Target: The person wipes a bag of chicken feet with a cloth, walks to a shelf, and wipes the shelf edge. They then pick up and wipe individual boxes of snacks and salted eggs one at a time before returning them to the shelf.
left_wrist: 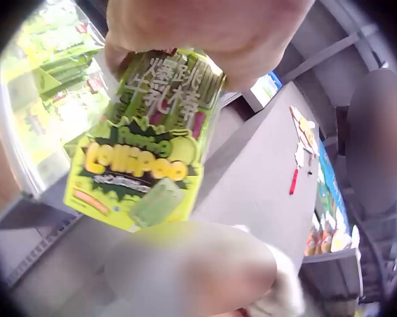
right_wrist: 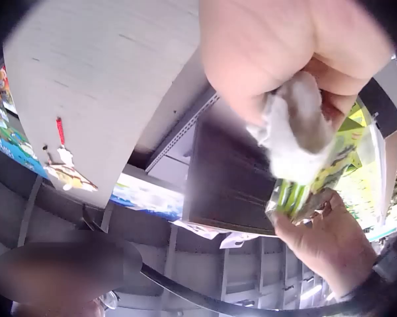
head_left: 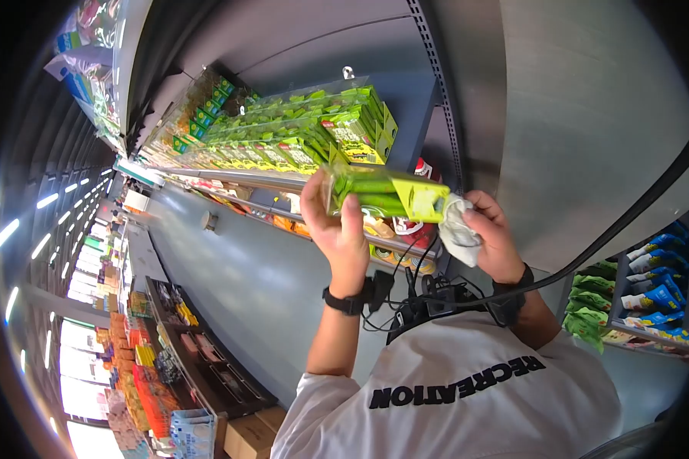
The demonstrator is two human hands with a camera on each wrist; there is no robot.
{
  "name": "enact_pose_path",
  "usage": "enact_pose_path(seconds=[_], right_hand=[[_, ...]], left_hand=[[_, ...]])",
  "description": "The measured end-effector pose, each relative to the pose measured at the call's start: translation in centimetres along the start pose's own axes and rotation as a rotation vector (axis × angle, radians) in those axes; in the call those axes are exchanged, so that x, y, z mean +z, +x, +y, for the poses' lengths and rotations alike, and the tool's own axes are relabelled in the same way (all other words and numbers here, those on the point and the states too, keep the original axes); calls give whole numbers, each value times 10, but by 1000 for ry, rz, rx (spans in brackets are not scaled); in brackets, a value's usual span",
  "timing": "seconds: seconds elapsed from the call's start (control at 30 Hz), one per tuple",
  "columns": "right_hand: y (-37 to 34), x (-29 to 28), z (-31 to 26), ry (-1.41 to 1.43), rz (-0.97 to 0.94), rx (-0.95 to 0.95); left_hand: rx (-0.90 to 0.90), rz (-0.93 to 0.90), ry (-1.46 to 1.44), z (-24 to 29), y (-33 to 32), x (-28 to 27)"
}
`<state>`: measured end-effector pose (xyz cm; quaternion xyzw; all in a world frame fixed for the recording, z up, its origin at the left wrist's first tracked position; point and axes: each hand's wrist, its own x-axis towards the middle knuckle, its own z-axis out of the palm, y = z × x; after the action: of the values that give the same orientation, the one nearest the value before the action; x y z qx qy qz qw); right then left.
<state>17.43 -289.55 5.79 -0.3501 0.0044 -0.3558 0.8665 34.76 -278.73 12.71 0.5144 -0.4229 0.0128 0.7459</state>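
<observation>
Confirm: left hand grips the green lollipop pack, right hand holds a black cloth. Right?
Not quite: the cloth in the right hand is white, not black, as the head view shows. The left hand does grip the green lollipop pack.

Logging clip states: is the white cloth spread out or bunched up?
Bunched up: the white cloth is crumpled in the right hand.

Glossy plastic packet, crumpled matt cloth
</observation>
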Motion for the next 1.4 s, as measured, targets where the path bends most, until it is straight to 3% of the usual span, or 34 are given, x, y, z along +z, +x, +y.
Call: enact_pose_path(seconds=[0.1, 0.2, 0.33, 0.47, 0.63, 0.77, 0.83, 0.93, 1.0, 1.07, 1.1, 1.13, 1.17, 1.2, 1.23, 1.3, 1.33, 1.4], right_hand=[[-8, -16, -1, 67, 22, -29], [-12, -25, -6, 56, 185, -43], [-19, -41, -9, 29, 246, -96], [-23, -51, -10, 48, 321, -114], [-23, -61, -1, 32, 368, -98], [-19, -65, 7, 69, 381, -60], [-16, -66, 9, 80, 378, -51], [-12, -70, 13, 88, 386, -20], [-11, -79, 19, 53, 378, 3], [-13, -94, 28, -176, 372, -34], [-15, -97, 30, -235, 248, -111], [-16, -101, 32, -570, 343, -112], [-11, -83, 23, -179, 311, -25], [-6, -80, 27, -179, 344, -26], [0, -77, 22, 34, 360, 103], [11, -86, 32, 34, 220, 122], [15, -80, 32, -88, 250, 74], [24, -71, 32, -215, 293, 1]], left_hand=[[19, 0, 23, -4, 16, 0], [95, -44, 36, -8, 35, -1], [52, 56, 27, -4, 60, -2], [51, 20, 18, 4, 76, 2], [298, -55, 617, -22, 72, -4], [427, -96, 809, -38, 66, -3], [402, -91, 797, -39, 65, -4], [427, -50, 1015, -37, 71, -5], [460, -66, 1035, -31, 79, -5], [557, -108, 972, -32, 91, -3], [575, -167, 978, -22, 97, 3], [570, -210, 994, -17, 102, 11], [597, -251, 1022, -15, 109, 15], [561, -290, 995, -12, 118, 20], [524, -283, 1083, -2, 124, 29], [332, -412, 1211, 9, 139, 38], [338, -384, 1222, 9, 145, 39], [33, -624, 1412, 0, 152, 45]])
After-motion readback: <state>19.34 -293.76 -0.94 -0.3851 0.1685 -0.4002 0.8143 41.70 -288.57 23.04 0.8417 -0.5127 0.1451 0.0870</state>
